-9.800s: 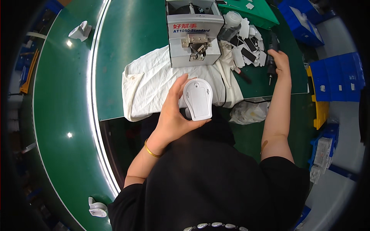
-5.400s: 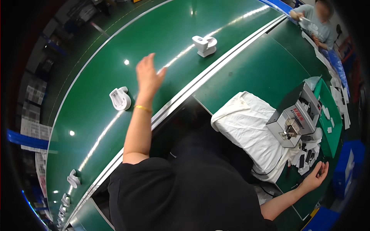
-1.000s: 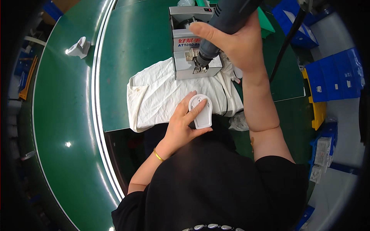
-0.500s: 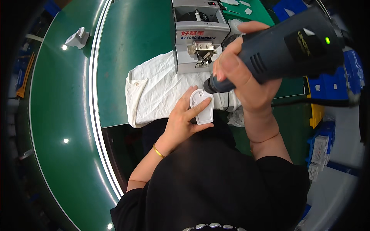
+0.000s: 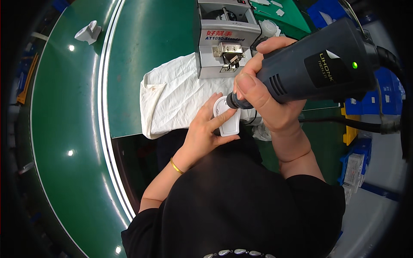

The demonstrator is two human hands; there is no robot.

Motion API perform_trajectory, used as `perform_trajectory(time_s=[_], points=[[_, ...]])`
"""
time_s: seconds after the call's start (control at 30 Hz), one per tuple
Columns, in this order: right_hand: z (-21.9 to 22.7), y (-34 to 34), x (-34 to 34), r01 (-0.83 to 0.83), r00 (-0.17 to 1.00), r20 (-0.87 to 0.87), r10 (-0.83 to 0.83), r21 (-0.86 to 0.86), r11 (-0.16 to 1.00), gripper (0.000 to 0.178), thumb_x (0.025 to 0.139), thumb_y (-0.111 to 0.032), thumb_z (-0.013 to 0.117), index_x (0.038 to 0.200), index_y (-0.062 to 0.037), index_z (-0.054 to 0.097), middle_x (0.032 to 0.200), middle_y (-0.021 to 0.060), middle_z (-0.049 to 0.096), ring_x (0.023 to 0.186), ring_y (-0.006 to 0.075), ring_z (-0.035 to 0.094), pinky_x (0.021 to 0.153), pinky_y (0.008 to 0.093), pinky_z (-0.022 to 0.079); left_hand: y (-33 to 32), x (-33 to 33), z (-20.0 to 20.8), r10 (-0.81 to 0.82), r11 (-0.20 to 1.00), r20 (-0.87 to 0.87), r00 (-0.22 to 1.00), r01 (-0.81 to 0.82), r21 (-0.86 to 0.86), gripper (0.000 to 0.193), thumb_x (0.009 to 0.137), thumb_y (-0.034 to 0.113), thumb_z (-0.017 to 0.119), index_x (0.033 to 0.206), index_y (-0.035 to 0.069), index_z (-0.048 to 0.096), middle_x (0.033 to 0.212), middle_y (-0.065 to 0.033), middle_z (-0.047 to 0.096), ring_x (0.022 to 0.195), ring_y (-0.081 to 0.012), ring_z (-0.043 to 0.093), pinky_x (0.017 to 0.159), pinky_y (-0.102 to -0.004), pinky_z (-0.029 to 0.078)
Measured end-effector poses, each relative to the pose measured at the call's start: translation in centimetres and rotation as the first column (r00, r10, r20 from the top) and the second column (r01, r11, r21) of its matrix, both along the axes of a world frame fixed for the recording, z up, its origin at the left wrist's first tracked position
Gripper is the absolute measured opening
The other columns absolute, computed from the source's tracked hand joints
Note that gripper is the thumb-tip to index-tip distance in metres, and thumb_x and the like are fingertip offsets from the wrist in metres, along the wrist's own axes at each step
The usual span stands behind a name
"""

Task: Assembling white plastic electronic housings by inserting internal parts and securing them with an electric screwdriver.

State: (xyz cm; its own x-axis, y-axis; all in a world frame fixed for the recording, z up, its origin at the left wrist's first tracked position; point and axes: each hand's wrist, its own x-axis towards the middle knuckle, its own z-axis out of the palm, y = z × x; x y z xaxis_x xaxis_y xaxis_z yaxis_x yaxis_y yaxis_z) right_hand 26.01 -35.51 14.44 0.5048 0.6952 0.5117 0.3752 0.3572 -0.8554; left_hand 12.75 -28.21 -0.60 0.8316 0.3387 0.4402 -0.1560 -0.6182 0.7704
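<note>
My left hand [image 5: 201, 131] holds a small white plastic housing [image 5: 231, 126], one end rounded, over the near edge of a white cloth [image 5: 168, 101]. The fingers wrap its left side, with one finger across its inner face. In my right hand [image 5: 275, 105] is a dark electric screwdriver [image 5: 297, 71] with a green light lit near its rear end. It slants down to the left. Its black ribbed nose sits at the rounded upper end of the housing. The bit and any screw under the nose are hidden.
A grey screw feeder [image 5: 230, 41] stands beyond the cloth. A green tray [image 5: 292, 21] with white parts is at the far right. Blue bins [image 5: 372, 101] and a black cable [image 5: 335, 121] lie to the right. Another white part [image 5: 89, 32] rests on the green surface at left.
The screwdriver has shifted a little left and down, its nose now covering more of the housing's upper end. My left hand keeps its grip on the housing with little movement.
</note>
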Motion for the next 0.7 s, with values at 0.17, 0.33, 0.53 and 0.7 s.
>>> perform_trajectory(time_s=[0.17, 0.33, 0.53, 0.7], points=[[-0.4, 0.2, 0.8, -0.055, 0.985, 0.162, 0.056, -0.012, 0.998, 0.039, 0.084, 0.005, 0.065, 0.115, 0.002, 0.042, 0.075, 0.0083, 0.06, 0.066, 0.0147, 0.058, 0.066, 0.0317, 0.052, -0.1, 0.0, 0.1, -0.002, 1.0, -0.027, 1.0, 0.001, -0.012, 0.071, 0.061, 0.026, 0.091, 0.127, 0.02, 0.067, 0.146, -0.0233, 0.042, 0.126, -0.0415, 0.051, 0.101, -0.0437, 0.046], [-0.3, 0.4, 1.4, -0.08, 0.978, 0.19, 0.083, -0.02, 0.997, 0.043, 0.085, 0.005, 0.064, 0.121, 0.0033, 0.039, 0.075, 0.0095, 0.06, 0.064, 0.0147, 0.059, 0.063, 0.031, 0.052, -0.2, 0.1, 0.4, 0.012, 1.0, -0.003, 1.0, -0.012, -0.009, 0.071, 0.061, 0.026, 0.091, 0.127, 0.019, 0.067, 0.145, -0.0239, 0.043, 0.126, -0.0422, 0.05, 0.102, -0.0441, 0.046], [-0.9, 0.6, 1.6, -0.076, 0.981, 0.175, 0.081, -0.034, 0.997, 0.042, 0.086, 0.005, 0.063, 0.121, 0.004, 0.039, 0.076, 0.0099, 0.06, 0.064, 0.0144, 0.059, 0.063, 0.0302, 0.052, 0.0, 0.3, 0.3, 0.005, 1.0, 0.009, 1.0, -0.005, -0.015, 0.071, 0.06, 0.025, 0.092, 0.126, 0.018, 0.067, 0.145, -0.0242, 0.044, 0.127, -0.0426, 0.05, 0.102, -0.0444, 0.046], [-0.9, 0.7, 1.2, -0.102, 0.986, 0.133, 0.103, -0.014, 0.995, 0.041, 0.085, 0.006, 0.064, 0.118, 0.0037, 0.04, 0.076, 0.009, 0.06, 0.065, 0.0136, 0.06, 0.063, 0.0291, 0.052, -0.1, 0.1, 0.3, 0.01, 1.0, 0.008, 1.0, -0.01, -0.008, 0.07, 0.061, 0.025, 0.091, 0.126, 0.018, 0.067, 0.145, -0.0243, 0.044, 0.126, -0.0424, 0.051, 0.102, -0.0444, 0.046]])
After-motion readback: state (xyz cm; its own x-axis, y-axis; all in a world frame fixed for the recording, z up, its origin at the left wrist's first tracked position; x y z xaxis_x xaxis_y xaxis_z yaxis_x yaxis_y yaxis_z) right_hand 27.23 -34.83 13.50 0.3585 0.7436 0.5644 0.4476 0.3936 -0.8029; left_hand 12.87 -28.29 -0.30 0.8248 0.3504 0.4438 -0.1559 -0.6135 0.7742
